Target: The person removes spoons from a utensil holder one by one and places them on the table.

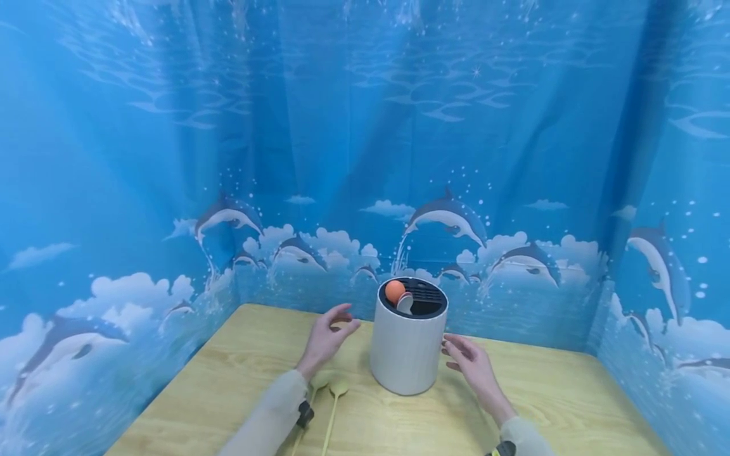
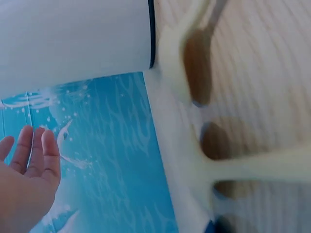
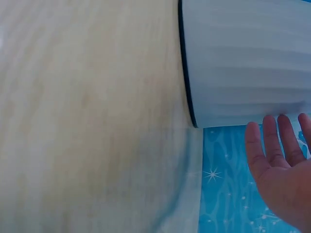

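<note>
A white ribbed cylindrical utensil holder (image 1: 405, 351) with a black slotted top (image 1: 424, 308) stands upright on the table. An orange ball (image 1: 395, 291) and a small pale rounded piece with a reddish edge (image 1: 405, 303) show at its opening; what lies below is hidden. My left hand (image 1: 329, 335) hovers left of the holder, apart from it, fingers loosely bent and holding nothing. On the other side, my right hand (image 1: 469, 364) has its fingertips close by the holder's wall; whether they touch cannot be told. In the right wrist view, its fingers (image 3: 273, 145) are extended.
Two pale yellow long-handled spoons (image 1: 339, 388) lie on the wooden table (image 1: 536, 386) under and beside the left forearm. They appear large and blurred in the left wrist view. A blue dolphin-print curtain (image 1: 365, 158) surrounds the table's back and sides.
</note>
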### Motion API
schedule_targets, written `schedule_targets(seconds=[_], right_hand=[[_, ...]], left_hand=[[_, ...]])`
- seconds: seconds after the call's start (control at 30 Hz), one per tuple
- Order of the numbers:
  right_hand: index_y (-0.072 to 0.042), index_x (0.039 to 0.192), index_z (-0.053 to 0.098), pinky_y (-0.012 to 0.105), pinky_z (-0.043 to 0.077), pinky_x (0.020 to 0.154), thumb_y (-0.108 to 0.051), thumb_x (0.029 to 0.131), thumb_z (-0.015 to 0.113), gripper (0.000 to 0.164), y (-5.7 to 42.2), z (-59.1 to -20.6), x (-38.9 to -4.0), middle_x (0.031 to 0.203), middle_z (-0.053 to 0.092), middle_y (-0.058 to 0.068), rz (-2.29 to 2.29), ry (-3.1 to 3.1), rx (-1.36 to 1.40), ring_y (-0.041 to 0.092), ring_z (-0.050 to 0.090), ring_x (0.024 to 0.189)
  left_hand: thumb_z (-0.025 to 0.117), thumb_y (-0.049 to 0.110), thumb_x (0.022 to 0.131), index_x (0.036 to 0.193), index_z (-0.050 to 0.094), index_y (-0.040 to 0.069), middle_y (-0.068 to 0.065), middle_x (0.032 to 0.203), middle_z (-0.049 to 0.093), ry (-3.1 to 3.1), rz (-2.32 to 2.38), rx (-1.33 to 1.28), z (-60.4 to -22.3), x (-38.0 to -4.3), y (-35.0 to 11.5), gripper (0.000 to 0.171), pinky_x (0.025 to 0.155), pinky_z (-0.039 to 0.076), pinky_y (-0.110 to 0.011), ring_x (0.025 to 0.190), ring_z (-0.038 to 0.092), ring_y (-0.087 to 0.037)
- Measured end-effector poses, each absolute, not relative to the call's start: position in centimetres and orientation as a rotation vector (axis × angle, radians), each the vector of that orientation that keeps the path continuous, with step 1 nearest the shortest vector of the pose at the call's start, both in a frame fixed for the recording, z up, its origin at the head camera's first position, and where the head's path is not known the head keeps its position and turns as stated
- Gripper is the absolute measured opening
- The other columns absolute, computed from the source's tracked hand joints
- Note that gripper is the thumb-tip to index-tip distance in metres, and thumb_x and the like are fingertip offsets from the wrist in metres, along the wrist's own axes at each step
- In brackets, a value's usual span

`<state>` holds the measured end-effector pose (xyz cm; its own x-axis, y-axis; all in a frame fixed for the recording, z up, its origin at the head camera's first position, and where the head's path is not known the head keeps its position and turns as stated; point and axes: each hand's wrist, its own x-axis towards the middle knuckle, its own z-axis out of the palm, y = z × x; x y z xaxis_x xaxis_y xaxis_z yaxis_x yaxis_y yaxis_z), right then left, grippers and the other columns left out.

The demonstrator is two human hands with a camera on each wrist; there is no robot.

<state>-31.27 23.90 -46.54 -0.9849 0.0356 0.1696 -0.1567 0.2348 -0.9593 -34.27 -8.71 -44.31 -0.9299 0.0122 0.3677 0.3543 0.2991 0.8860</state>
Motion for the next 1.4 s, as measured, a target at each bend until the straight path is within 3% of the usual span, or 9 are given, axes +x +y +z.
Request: schedule_targets(seconds=[0.23, 0.4, 0.53, 1.0, 1.4], right_hand=[[0.001, 0.131, 0.056, 0.034, 0.059, 0.087, -0.030, 0.099, 0.058, 0.045, 23.9, -47.1, -30.8, 0.132, 0.059, 0.024, 1.862, -2.286, 0.086, 0.032, 0.063, 0.115], [0.001, 0.130, 0.056, 0.033, 0.059, 0.086, -0.028, 0.099, 0.058, 0.043, 24.0, -46.9, -30.9, 0.131, 0.059, 0.022, 1.872, -2.258, 0.042, 0.014, 0.066, 0.103], [0.002, 0.130, 0.056, 0.031, 0.059, 0.085, -0.028, 0.099, 0.059, 0.042, 24.0, -46.7, -30.9, 0.130, 0.059, 0.022, 1.881, -2.255, 0.024, 0.006, 0.065, 0.097], [0.003, 0.126, 0.057, 0.030, 0.059, 0.083, -0.024, 0.098, 0.060, 0.039, 23.6, -46.2, -30.0, 0.126, 0.061, 0.023, 1.883, -2.225, -0.006, 0.008, 0.065, 0.094], [0.006, 0.120, 0.061, 0.025, 0.059, 0.078, -0.021, 0.096, 0.063, 0.036, 22.8, -45.8, -29.5, 0.117, 0.066, 0.023, 1.838, -2.191, 0.056, 0.007, 0.066, 0.089]], left_hand=[[0.073, 0.052, 0.083, 0.137, 0.056, 0.025, -0.005, 0.128, 0.064, -2.252, -1.580, -0.380, -43.6, -34.1, -6.9, 0.063, 0.091, 0.054, -0.042, 0.117, 0.059, -0.024], [0.073, 0.052, 0.083, 0.141, 0.051, 0.029, -0.004, 0.137, 0.057, -2.246, -1.521, -0.387, -43.0, -34.2, -5.8, 0.066, 0.092, 0.054, -0.042, 0.122, 0.055, -0.021], [0.074, 0.051, 0.083, 0.144, 0.048, 0.024, -0.007, 0.142, 0.053, -2.234, -1.484, -0.409, -42.5, -34.3, -5.2, 0.071, 0.092, 0.053, -0.044, 0.124, 0.053, -0.024], [0.076, 0.055, 0.079, 0.146, 0.044, 0.020, -0.006, 0.148, 0.047, -2.285, -1.438, -0.450, -42.2, -34.8, -2.8, 0.082, 0.094, 0.053, -0.050, 0.130, 0.049, -0.029], [0.077, 0.051, 0.080, 0.141, 0.049, 0.022, -0.006, 0.148, 0.047, -2.234, -1.465, -0.520, -42.0, -35.0, -2.2, 0.074, 0.097, 0.051, -0.053, 0.132, 0.049, -0.029]])
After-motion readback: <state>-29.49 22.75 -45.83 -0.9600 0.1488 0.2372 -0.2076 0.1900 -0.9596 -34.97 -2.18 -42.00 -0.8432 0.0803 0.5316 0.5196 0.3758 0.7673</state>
